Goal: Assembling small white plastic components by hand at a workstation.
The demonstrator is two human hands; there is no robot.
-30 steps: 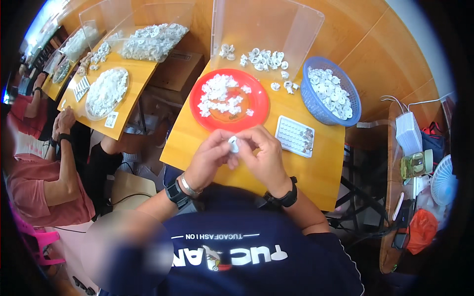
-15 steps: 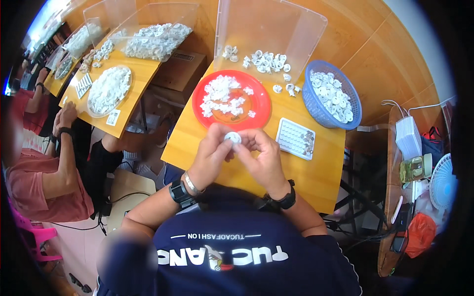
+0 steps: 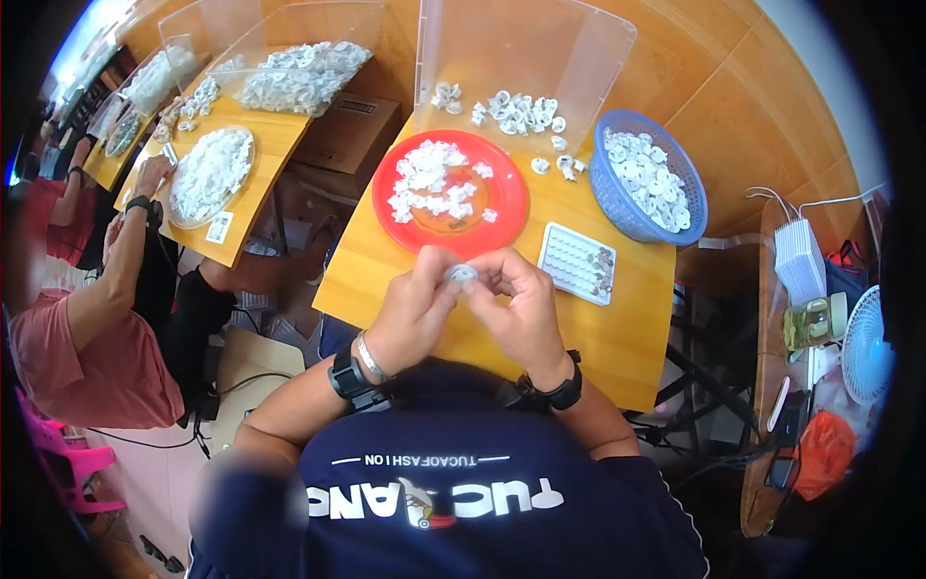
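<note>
Since the earlier frame, the co-worker's hand [image 3: 152, 176] on the left has moved forward and is now reaching beside the heap of white pieces [image 3: 210, 174] on the neighbouring table. The white round piece [image 3: 461, 274] has also turned: before it was showing its flat face, and now it is tilting and showing less of it. The two hands of the person are staying almost at the same place.

The yellow wooden table [image 3: 617, 357] is carrying everything in front of the person. At its far side a clear plastic box [image 3: 540, 48] is standing, with white parts [image 3: 521, 114] lying at its foot. The red plate [image 3: 513, 193] is holding small white pieces [image 3: 429, 174], and to its right the blue basket [image 3: 617, 207] is holding many round white ones. Between the basket and the right hand [image 3: 516, 299], a white tray [image 3: 569, 261] is lying, with dark small pieces [image 3: 605, 261] filling its right part.

The left hand [image 3: 420, 299] and the right hand are meeting just in front of the plate. Their fingertips are closing together, gripping the white round piece between them.
</note>
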